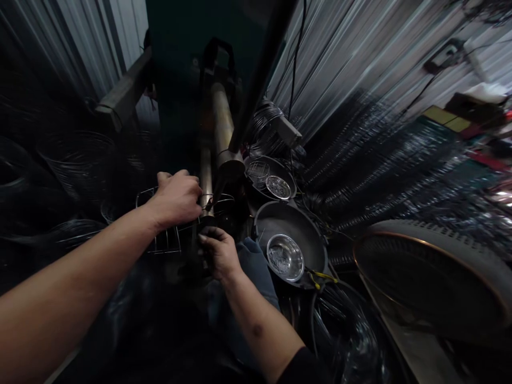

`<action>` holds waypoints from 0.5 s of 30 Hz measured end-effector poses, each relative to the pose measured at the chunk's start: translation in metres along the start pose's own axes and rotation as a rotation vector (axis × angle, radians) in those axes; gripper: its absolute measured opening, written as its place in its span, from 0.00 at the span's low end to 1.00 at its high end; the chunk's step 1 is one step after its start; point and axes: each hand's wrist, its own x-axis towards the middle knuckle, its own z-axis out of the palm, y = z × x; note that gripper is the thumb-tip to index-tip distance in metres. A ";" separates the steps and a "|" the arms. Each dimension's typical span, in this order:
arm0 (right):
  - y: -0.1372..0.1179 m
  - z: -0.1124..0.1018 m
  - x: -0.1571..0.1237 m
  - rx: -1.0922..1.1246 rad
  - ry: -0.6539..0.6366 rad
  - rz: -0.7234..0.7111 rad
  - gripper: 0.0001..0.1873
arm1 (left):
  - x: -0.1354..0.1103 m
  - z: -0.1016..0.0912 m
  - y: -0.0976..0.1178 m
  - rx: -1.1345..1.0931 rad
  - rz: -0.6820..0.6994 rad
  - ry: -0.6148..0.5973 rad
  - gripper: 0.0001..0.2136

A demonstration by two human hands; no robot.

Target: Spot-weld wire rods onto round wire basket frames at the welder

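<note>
A thin metal wire frame (178,241) with bent, upright wires sits at the end of two thick metal bars. My left hand (178,198) is closed over its upper edge, fingers curled, beside the lower bar (206,176). Just below and to the right, my right hand (221,253) is closed in a pinch, thumb and forefinger together near the bar's tip. Whatever lies between those fingers is too dark and small to make out. Part of a curved wire shows past the bar. The upper bar (223,117) ends in a round metal piece above my hands.
Right of my knee, a dark round pan (312,229) holds a shiny metal bowl (296,261) with small wire pieces. Yellow-handled pliers (323,277) lie at its edge. Behind is another pan (288,172). A large round copper-rimmed object (432,272) stands right. Wire coils (76,152) lie left.
</note>
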 end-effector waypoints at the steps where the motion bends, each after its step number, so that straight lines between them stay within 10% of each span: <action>1: 0.003 0.000 -0.001 -0.008 -0.006 0.013 0.15 | 0.000 0.000 0.000 0.000 -0.003 0.001 0.10; 10: 0.015 -0.005 -0.014 -0.103 -0.049 0.014 0.13 | -0.006 0.004 0.004 -0.029 -0.021 0.016 0.12; 15: 0.044 -0.038 -0.045 -0.553 -0.390 0.214 0.13 | -0.053 0.007 0.012 -0.033 0.089 0.009 0.10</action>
